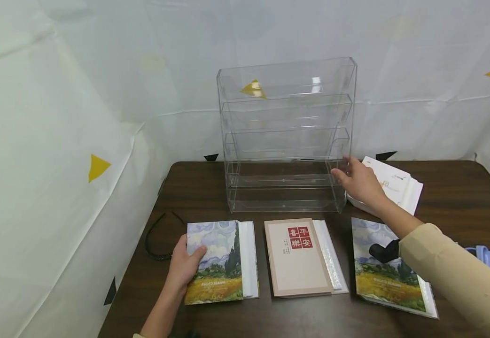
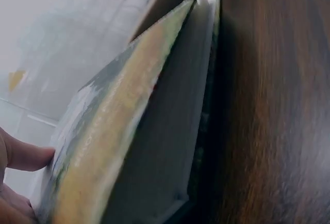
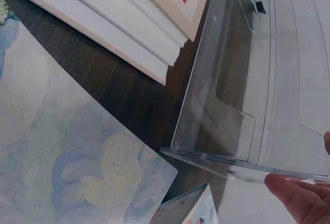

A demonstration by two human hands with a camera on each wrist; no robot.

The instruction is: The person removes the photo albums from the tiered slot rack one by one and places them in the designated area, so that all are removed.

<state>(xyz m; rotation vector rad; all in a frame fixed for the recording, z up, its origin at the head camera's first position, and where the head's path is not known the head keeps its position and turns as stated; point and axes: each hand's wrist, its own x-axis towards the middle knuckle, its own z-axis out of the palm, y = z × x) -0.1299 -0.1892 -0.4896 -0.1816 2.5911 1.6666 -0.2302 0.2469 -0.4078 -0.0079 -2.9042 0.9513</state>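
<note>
My left hand [image 1: 186, 263] grips the left edge of a photo album [image 1: 215, 267] with a painted landscape cover, thumb on top. In the left wrist view that thumb [image 2: 31, 155] presses the cover, which stands partly apart from the back cover. My right hand [image 1: 361, 180] holds the right side wall of a clear plastic tiered rack [image 1: 284, 205]. The right wrist view shows the fingertips [image 3: 281, 183] at the rack's edge. Between the hands lies a beige album [image 1: 297, 272] with red square characters. Another landscape photo album [image 1: 390, 295] lies under the right forearm.
Behind the right hand sits a white book or stack [image 1: 397, 180], partly hidden. A blue object [image 1: 486, 256] lies at the right, partly covered by the sleeve. At the left is a thin black band [image 1: 157, 257]. White sheeting [image 1: 177, 61] surrounds the dark wooden table [image 1: 452, 206].
</note>
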